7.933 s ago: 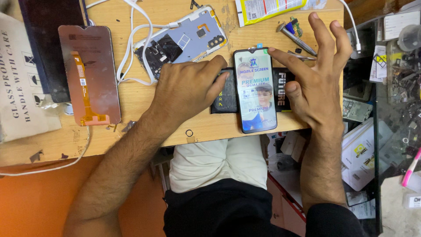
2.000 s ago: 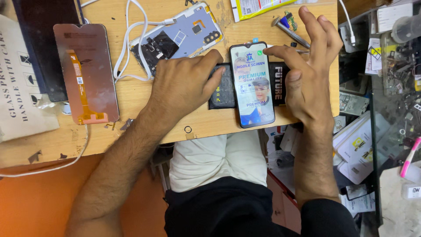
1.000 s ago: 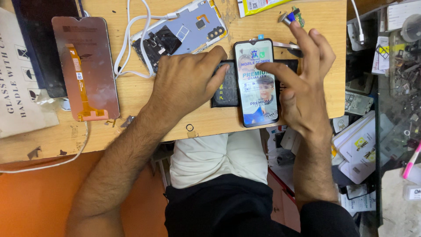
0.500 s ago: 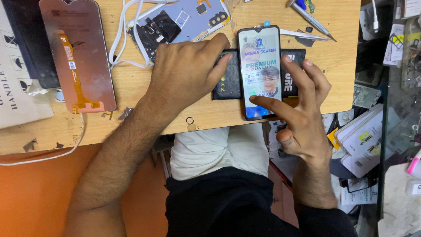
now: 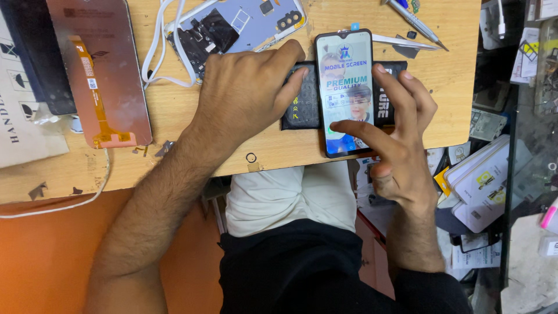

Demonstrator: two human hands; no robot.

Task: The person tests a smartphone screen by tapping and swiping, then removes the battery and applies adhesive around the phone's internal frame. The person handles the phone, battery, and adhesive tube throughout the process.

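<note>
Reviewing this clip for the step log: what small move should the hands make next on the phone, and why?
Probably slide the right hand's forefinger up the phone screen, pressing its printed film flat. That fingertip rests near the screen's lower edge, while the left hand steadies the phone's left side on the black pad.

a phone repair workshop: opened phone (image 5: 238, 29), loose screen panel (image 5: 102, 70), tweezers (image 5: 415, 20) on a scuffed wooden bench (image 5: 192, 134).

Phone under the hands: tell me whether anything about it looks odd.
The phone lies on a black pad, its lower end jutting past the wooden table edge. A printed film covers its glass. The left hand steadies it; the right hand presses its lower part. No damage shows.
</note>
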